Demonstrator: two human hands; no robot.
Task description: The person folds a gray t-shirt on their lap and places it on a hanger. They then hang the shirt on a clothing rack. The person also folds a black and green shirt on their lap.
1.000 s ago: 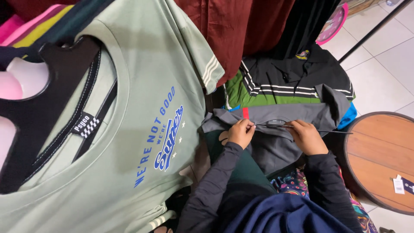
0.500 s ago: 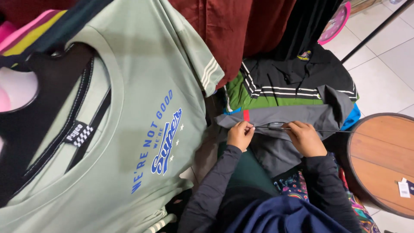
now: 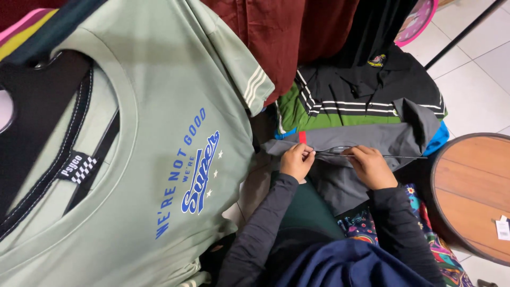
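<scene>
Right in the middle lies a grey garment, folded flat on top of a pile of clothes. It is the thing both hands are busy with. The left hand pinches the near edge of the grey garment between thumb and fingers, with the fingers curled in. The right hand rests just beside it on the same edge, fingers bent and pressed down on the cloth. A thin dark wire runs along that edge, from between the two hands out to the right. I cannot tell what the wire is. Both arms wear dark long sleeves and reach forward from the bottom of the view.

A small red tab sticks up on the grey garment, just above the left hand. Behind the grey garment lies a green shirt and a black shirt with white stripes. The black shirt has a small yellow badge near its collar. A bit of bright blue cloth peeks out at the right end of the grey garment.

Left of the grey garment hangs a big pale green T-shirt. It is very close to the camera and hides much of the view. It has blue writing on the chest and a small black label with a checked pattern at the neck. Above it hangs a dark red garment.

Right of the grey garment stands a round wooden table with a small white tag on it.
</scene>
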